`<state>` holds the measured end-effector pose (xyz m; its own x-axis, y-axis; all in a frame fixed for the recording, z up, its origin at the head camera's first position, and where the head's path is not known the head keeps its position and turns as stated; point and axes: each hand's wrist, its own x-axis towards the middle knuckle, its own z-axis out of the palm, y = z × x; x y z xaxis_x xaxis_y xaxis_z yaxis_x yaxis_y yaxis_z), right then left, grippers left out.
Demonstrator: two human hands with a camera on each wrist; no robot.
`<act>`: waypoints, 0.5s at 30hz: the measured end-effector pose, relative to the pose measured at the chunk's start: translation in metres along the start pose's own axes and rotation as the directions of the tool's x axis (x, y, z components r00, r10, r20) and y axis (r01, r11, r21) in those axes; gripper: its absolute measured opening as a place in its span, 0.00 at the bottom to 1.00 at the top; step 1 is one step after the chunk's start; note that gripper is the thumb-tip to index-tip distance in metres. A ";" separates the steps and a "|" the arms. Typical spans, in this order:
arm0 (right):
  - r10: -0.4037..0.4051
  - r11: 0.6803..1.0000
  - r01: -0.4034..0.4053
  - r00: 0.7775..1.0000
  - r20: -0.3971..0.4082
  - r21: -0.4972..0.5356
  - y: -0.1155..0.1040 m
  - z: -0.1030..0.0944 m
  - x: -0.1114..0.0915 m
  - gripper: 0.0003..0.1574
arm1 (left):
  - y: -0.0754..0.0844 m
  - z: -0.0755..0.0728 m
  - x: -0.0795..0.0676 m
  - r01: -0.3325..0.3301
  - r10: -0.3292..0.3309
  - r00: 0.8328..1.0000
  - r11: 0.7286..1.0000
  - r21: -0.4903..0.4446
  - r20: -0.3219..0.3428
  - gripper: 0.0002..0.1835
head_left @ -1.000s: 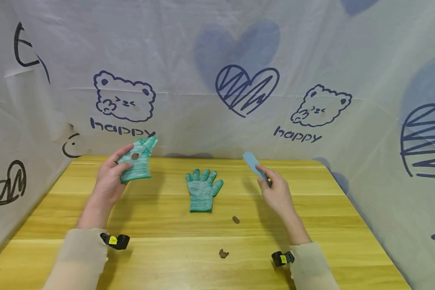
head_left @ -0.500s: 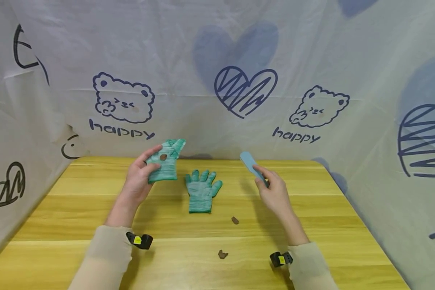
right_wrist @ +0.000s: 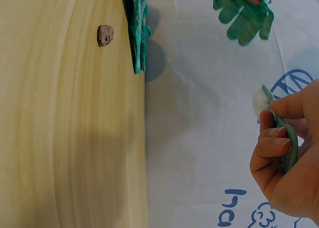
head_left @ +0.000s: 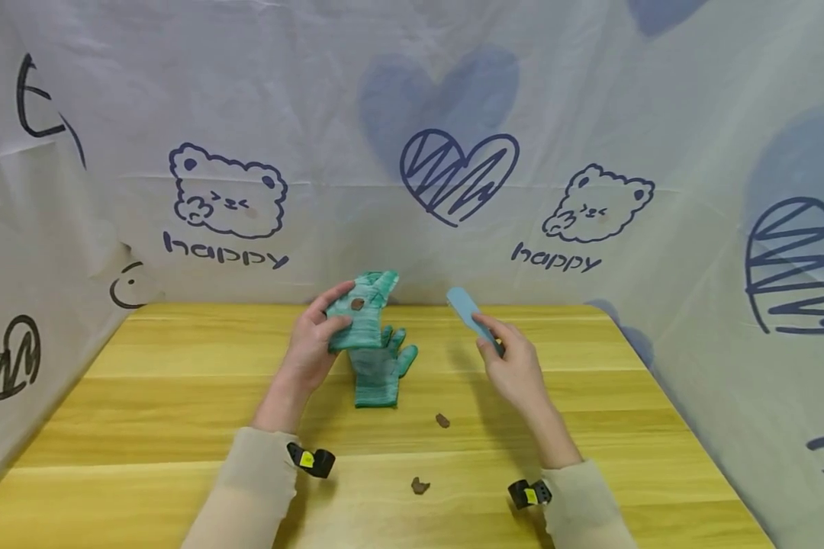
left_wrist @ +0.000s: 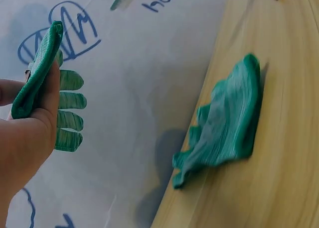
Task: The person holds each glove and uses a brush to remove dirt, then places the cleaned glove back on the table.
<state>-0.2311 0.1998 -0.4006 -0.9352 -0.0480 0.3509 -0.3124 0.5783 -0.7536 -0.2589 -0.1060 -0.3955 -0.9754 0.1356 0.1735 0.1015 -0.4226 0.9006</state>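
Observation:
My left hand (head_left: pixel 310 339) pinches a green knit glove (head_left: pixel 364 328) between thumb and fingers, holding it up above the table. A brown lump (head_left: pixel 358 303) sits on that glove's face. Below and partly behind it, a second green glove (head_left: pixel 376 385) lies flat on the wood, its fingers pointing away. In my right hand (head_left: pixel 518 366) is a small blue brush (head_left: pixel 468 307), gripped by the handle; white bristles (right_wrist: pixel 261 101) show in the right wrist view. The brush is held up to the right of both gloves, apart from them.
Two brown lumps lie on the wooden table (head_left: pixel 178 396): one lump (head_left: pixel 442 420) just right of the flat glove, another lump (head_left: pixel 420 486) nearer the front. A printed white cloth (head_left: pixel 329 229) hangs behind the table's far edge and along both sides.
My left hand has carried its glove rightward, from over the left of the table to where it overlaps the flat glove in the head view. My right hand and the brush have barely moved.

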 end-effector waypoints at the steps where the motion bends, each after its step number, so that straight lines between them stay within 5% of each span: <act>1: -0.001 1.000 0.001 1.000 -0.002 -0.001 -0.001 0.000 0.000 0.26 | -0.002 0.003 0.001 -0.004 0.004 1.000 1.000 -0.004 0.005 0.34; 15: -0.096 0.995 0.097 0.995 -0.038 0.018 -0.018 0.003 -0.006 0.26 | -0.027 0.023 0.001 0.010 -0.014 0.999 0.994 0.112 0.038 0.33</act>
<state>-0.2207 0.1871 -0.3911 -0.8939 -0.0725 0.4424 -0.4044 0.5560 -0.7261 -0.2579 -0.0742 -0.4106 -0.9687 0.1752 0.1757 0.1132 -0.3179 0.9413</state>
